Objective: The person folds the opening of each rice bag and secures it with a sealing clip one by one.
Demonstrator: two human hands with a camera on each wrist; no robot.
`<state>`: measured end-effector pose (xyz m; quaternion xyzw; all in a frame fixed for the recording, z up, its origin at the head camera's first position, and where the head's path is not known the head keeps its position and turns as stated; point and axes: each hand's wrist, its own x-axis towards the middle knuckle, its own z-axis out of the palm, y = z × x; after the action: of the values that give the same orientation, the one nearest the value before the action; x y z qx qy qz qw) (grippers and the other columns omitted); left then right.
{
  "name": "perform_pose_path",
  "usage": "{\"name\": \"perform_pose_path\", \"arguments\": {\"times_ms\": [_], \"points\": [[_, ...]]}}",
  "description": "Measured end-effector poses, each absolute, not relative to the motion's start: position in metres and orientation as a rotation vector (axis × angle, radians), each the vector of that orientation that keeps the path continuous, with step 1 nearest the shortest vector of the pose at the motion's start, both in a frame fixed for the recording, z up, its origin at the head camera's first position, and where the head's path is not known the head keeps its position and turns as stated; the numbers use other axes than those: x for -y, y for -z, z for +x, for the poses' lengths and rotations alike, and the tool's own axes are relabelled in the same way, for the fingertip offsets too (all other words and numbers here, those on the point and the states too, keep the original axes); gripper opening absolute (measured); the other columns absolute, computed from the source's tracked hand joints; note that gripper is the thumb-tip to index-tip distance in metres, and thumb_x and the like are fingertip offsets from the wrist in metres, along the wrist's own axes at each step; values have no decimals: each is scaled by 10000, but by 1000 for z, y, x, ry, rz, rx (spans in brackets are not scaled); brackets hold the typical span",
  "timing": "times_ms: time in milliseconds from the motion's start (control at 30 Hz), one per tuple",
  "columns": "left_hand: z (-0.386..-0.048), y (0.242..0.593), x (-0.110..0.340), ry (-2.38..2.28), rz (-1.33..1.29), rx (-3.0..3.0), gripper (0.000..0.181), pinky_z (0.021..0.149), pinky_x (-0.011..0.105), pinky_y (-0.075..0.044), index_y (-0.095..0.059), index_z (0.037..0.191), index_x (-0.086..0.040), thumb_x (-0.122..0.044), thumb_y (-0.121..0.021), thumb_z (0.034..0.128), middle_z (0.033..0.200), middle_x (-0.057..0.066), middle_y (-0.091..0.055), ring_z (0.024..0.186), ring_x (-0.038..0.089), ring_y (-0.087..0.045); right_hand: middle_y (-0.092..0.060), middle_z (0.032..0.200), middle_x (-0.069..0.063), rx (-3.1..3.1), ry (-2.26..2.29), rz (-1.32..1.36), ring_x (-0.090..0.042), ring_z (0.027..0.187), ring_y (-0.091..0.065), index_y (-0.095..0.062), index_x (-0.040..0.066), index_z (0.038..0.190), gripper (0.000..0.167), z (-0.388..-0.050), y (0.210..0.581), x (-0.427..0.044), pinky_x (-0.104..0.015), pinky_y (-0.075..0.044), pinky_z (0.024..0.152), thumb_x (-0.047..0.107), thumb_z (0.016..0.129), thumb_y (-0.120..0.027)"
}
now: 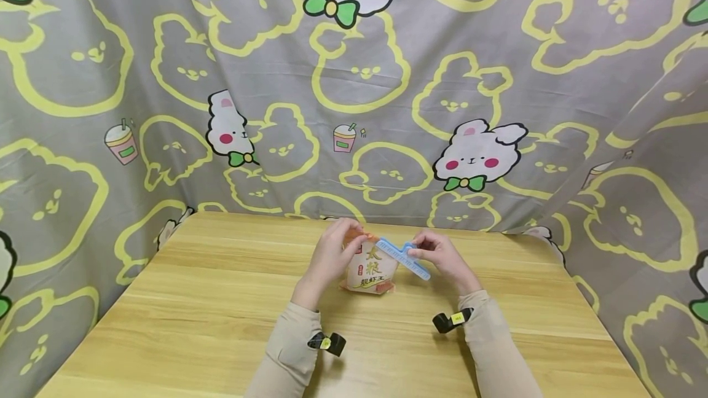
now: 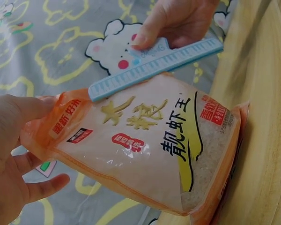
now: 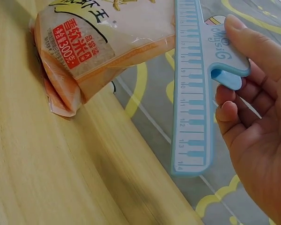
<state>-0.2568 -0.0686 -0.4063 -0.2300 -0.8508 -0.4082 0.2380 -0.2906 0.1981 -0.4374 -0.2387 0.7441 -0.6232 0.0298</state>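
Observation:
A bag of rice (image 2: 136, 140) with orange edges stands on the table, its printed front towards me. My left hand (image 1: 334, 252) pinches the bag's orange top corner between thumb and fingers. In my right hand (image 1: 440, 258) is a long light-blue clip (image 3: 192, 93) with a piano-key ruler pattern, pinched by its handle. The clip slants across the bag's upper right side in the head view, one end near the left fingertips and the other sticking out past the bag. Whether its jaws grip the bag is hard to tell.
The wood-grain table (image 1: 221, 300) reaches back to a grey curtain (image 1: 265, 78) printed with yellow outlines and white cartoon animals. Black wrist cameras are strapped over both sleeves (image 1: 295, 339).

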Motion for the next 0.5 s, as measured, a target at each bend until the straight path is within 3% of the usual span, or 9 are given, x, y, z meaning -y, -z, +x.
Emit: {"name": "perform_pose_path", "arguments": {"times_ms": [267, 500], "points": [[-257, 407, 69, 1102, -635, 2325, 125, 879, 371, -534, -621, 1012, -103, -181, -667, 926, 1011, 39, -650, 1004, 189, -626, -600, 849, 74, -2317, 1868, -689, -47, 734, -545, -597, -116, 971, 186, -295, 439, -199, -206, -480, 656, 5, 867, -693], [-257, 407, 69, 1078, -646, 2316, 133, 867, 371, -538, -622, 1015, -96, -190, -663, 930, 1016, 47, -650, 997, 195, -627, -600, 822, 26, -2489, 1724, -634, -71, 705, -515, -637, -17, 964, 179, -303, 448, -201, -243, -470, 634, 92, 859, -734]]}}
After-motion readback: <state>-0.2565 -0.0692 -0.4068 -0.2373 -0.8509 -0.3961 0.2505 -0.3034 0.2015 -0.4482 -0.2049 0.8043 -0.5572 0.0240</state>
